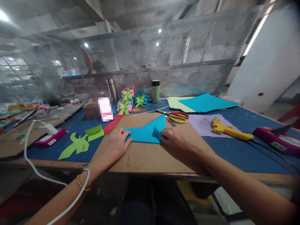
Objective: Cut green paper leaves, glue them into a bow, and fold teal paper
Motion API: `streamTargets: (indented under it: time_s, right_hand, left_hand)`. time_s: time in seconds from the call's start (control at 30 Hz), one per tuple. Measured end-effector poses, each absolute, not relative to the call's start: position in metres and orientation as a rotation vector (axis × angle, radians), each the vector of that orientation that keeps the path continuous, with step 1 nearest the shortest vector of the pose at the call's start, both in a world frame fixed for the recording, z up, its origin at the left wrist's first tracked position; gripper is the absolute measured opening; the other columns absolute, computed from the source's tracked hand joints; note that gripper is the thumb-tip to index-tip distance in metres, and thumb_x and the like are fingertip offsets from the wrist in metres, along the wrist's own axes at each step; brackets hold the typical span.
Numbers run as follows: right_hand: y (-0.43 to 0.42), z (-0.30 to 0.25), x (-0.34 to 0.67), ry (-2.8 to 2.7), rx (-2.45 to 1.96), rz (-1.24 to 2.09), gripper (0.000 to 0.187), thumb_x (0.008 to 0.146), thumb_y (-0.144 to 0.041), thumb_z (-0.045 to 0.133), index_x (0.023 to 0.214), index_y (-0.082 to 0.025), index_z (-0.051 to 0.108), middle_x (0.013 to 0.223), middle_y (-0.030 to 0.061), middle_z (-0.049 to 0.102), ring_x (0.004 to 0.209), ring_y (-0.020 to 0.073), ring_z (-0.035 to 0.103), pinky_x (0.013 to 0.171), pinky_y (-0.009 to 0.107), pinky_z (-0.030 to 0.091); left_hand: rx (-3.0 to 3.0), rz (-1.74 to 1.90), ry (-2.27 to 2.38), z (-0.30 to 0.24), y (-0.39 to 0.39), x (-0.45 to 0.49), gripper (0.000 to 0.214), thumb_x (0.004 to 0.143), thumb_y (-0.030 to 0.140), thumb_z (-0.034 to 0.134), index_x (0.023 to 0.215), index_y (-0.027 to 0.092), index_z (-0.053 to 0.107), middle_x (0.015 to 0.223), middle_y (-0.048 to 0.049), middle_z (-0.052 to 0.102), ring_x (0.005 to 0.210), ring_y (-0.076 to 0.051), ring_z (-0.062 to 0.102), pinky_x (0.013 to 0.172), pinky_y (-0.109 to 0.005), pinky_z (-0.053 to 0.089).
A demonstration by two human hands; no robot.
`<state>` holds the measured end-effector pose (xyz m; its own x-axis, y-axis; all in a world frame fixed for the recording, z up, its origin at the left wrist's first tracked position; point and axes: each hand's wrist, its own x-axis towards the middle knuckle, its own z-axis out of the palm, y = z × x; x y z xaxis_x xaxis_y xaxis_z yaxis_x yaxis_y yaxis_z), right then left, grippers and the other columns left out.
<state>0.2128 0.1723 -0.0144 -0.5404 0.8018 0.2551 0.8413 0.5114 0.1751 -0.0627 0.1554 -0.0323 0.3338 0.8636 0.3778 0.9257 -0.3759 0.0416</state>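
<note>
A bright blue craft sheet [146, 135] lies folded on a piece of brown cardboard [138, 159], with one corner pointing up and away. My left hand [118, 142] grips its left end, thumb along the near edge and fingers curled over it. At the right end, my right hand [174, 139] is closed on the sheet, fingertips pressing a small raised flap. Just beyond the sheet are scissors with red handles [180, 115] and another pair with yellow handles [179, 119]. A red strip [113, 124] lies past my left hand.
A yellow glue gun [229, 129] rests partly on a lilac sheet [199, 125]. Purple power strips [276, 140] sit on both sides. Green cut pieces [76, 145] lie left. Behind are a green tumbler [155, 91], bow-trimmed baskets [140, 100] and stacked sheets [207, 102]. A white cable [30, 159] crosses my left forearm.
</note>
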Motion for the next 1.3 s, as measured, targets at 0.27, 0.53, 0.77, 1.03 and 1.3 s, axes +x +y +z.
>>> streamTargets:
  time_s: [0.27, 0.53, 0.77, 1.03, 1.3]
  right_hand:
    - [0.167, -0.008, 0.211, -2.622, -1.436, -0.407, 0.030, 0.097, -0.029, 0.050, 0.073, -0.016, 0.061, 0.067, 0.0050, 0.062, 0.057, 0.0139, 0.045, 0.057, 0.033, 0.019]
    - [0.175, -0.019, 0.216, -2.605, -1.394, -0.489, 0.034, 0.098, -0.036, 0.049, 0.073, -0.017, 0.062, 0.065, 0.0052, 0.063, 0.055, 0.0145, 0.047, 0.056, 0.033, 0.018]
    - [0.181, -0.028, 0.218, -2.550, -1.384, -0.401, 0.031, 0.095, -0.032, 0.052, 0.069, -0.018, 0.062, 0.066, 0.0067, 0.065, 0.057, 0.0150, 0.049, 0.057, 0.034, 0.019]
    - [0.174, -0.022, 0.215, -2.523, -1.443, -0.347, 0.029, 0.093, -0.030, 0.053, 0.069, -0.018, 0.063, 0.066, 0.0075, 0.066, 0.059, 0.0163, 0.051, 0.058, 0.033, 0.021]
    - [0.161, -0.008, 0.224, -2.487, -1.470, -0.403, 0.024, 0.094, -0.032, 0.057, 0.078, -0.016, 0.066, 0.077, 0.0100, 0.066, 0.070, 0.0197, 0.054, 0.062, 0.031, 0.028]
  left_hand:
    - [-2.390, -0.548, -1.625, -0.041, 0.160, -0.068, 0.028, 0.098, 0.035, 0.046, 0.118, 0.020, 0.058, 0.113, -0.0110, 0.056, 0.107, -0.026, 0.055, 0.093, -0.039, 0.044]
    - [-2.164, -0.321, -1.602, -0.022, 0.148, -0.051, 0.022, 0.095, 0.029, 0.053, 0.112, 0.016, 0.058, 0.107, -0.0134, 0.059, 0.101, -0.030, 0.054, 0.084, -0.043, 0.043]
    - [-2.405, -0.086, -1.240, -0.024, 0.153, -0.040, 0.026, 0.098, 0.009, 0.037, 0.099, 0.017, 0.062, 0.099, -0.0100, 0.061, 0.088, -0.024, 0.057, 0.074, -0.036, 0.043]
    - [-2.365, -0.015, -1.072, -0.023, 0.139, -0.047, 0.049, 0.097, 0.011, 0.043, 0.141, 0.032, 0.048, 0.089, -0.0067, 0.057, 0.077, -0.021, 0.053, 0.069, -0.033, 0.043]
    - [-2.372, -0.011, -1.019, -0.027, 0.136, -0.045, 0.057, 0.093, 0.004, 0.040, 0.144, 0.028, 0.048, 0.095, -0.0115, 0.058, 0.084, -0.024, 0.056, 0.077, -0.039, 0.047]
